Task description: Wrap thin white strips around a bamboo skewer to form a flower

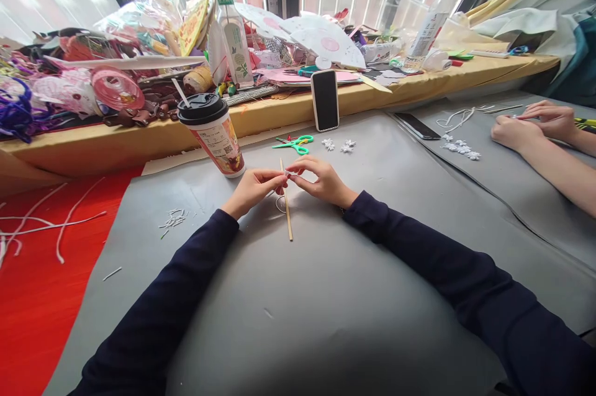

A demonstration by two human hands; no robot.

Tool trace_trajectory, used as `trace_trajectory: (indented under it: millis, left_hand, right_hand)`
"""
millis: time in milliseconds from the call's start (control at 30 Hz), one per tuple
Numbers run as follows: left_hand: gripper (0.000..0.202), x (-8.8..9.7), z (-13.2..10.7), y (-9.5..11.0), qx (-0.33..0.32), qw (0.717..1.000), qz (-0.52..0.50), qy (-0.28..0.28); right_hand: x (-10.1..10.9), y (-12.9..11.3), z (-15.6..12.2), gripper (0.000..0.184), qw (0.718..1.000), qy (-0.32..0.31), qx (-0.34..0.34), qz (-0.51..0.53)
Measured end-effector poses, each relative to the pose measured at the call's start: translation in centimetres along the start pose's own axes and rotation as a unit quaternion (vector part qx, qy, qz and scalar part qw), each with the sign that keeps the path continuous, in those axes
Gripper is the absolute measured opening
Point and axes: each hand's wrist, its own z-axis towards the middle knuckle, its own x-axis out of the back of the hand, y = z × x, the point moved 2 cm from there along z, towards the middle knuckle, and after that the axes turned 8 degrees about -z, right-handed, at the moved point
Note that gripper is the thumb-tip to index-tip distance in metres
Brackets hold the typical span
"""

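My left hand (pixel 257 188) is closed in a pinch around a thin wooden stick (pixel 288 219) with white cord wound on it. My right hand (pixel 320 180) pinches the white cord (pixel 287 174) at the same spot, fingertips almost meeting the left ones. A loose loop of the cord hangs below the fingers. The stick tilts, its lower end near the grey mat (pixel 298 297). Just beyond the hands lie green-handled scissors (pixel 302 145) and small white knotted flowers (pixel 328 144). The fingers partly hide the wound cord.
A lidded paper cup (pixel 215 141) stands close by my left hand. A phone (pixel 325 101) leans upright against the cluttered ledge (pixel 363 92). Cut cord bits (pixel 173 218) lie at left. Another person's hands (pixel 535 126) work at right, near a flat phone (pixel 418 125) and more white flowers (pixel 460 148).
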Motion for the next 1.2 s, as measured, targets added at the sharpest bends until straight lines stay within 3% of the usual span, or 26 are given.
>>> trace_trajectory:
  millis: [400,733,1033,1200]
  left_hand:
    - [0.025,1.3,0.1,0.7,0.033,0.990,0.096,-0.097]
    - [0.031,1.4,-0.1,0.6,0.073,0.985,0.102,-0.118]
    - [0.036,1.3,0.1,-0.3,0.043,0.980,0.175,-0.080]
    - [0.038,1.0,0.0,-0.1,0.079,0.973,0.208,-0.059]
  right_hand:
    - [-0.6,0.3,-0.5,0.015,0.994,-0.043,0.066,-0.074]
    - [-0.8,0.4,-0.6,0.014,0.989,-0.064,0.088,-0.104]
    - [-1.2,1.2,-0.6,0.018,0.993,-0.077,0.020,-0.089]
    - [-1.2,1.2,-0.6,0.018,0.991,-0.077,0.021,-0.106]
